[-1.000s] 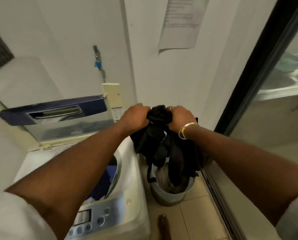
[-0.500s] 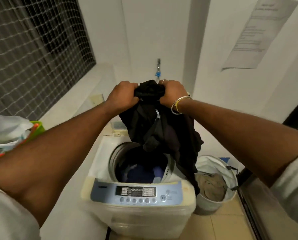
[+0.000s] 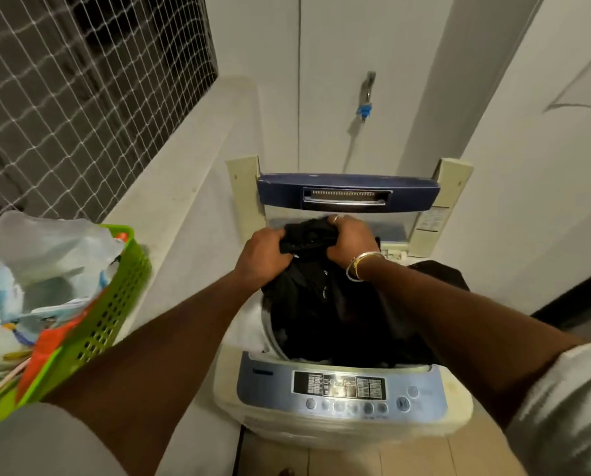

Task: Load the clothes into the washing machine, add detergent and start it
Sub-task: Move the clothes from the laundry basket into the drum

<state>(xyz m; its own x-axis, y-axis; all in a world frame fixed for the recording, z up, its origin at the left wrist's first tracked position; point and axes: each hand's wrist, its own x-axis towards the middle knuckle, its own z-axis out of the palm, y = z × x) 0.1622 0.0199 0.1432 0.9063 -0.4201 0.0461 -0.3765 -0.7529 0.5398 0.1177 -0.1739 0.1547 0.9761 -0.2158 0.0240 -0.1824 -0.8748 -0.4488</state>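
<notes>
A white top-loading washing machine (image 3: 342,427) stands in front of me with its blue lid (image 3: 347,192) folded up at the back. My left hand (image 3: 263,257) and my right hand (image 3: 350,240) both grip the top of a bundle of black clothes (image 3: 325,304). The bundle hangs down into the drum opening and fills most of it. A bangle sits on my right wrist. The blue control panel (image 3: 342,389) with its buttons faces me at the front edge.
A green plastic basket (image 3: 105,314) holding plastic bags and packets rests on the ledge at my left. A netted window is above it. A wall tap (image 3: 366,97) is behind the machine. White walls close in on the right.
Both hands carried the black clothes from above the laundry bucket on the right over to the machine and lowered them, so the bundle now hangs into the drum.
</notes>
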